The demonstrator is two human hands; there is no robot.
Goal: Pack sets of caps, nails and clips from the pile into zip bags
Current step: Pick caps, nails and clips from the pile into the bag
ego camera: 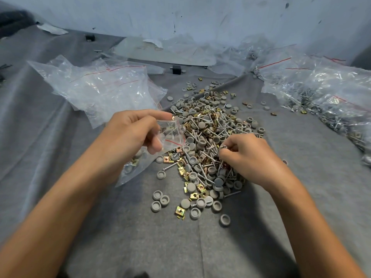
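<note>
A pile (208, 137) of grey round caps, silver nails and brass-coloured square clips lies on the grey cloth in the middle. My left hand (130, 133) holds a small clear zip bag (170, 135) with a red line at its mouth, held open just left of the pile; a few caps and clips show inside its lower part (130, 165). My right hand (247, 157) rests on the pile's right side, its fingers curled and pinching several nails (222, 149). Loose caps (160, 199) and a clip (180, 211) lie at the near edge.
A heap of empty clear zip bags (100, 85) lies at the back left. Filled bags (321, 93) are stacked at the right. A flat grey tray (166, 51) sits against the pale wall. The grey cloth (180, 247) covers the whole work surface.
</note>
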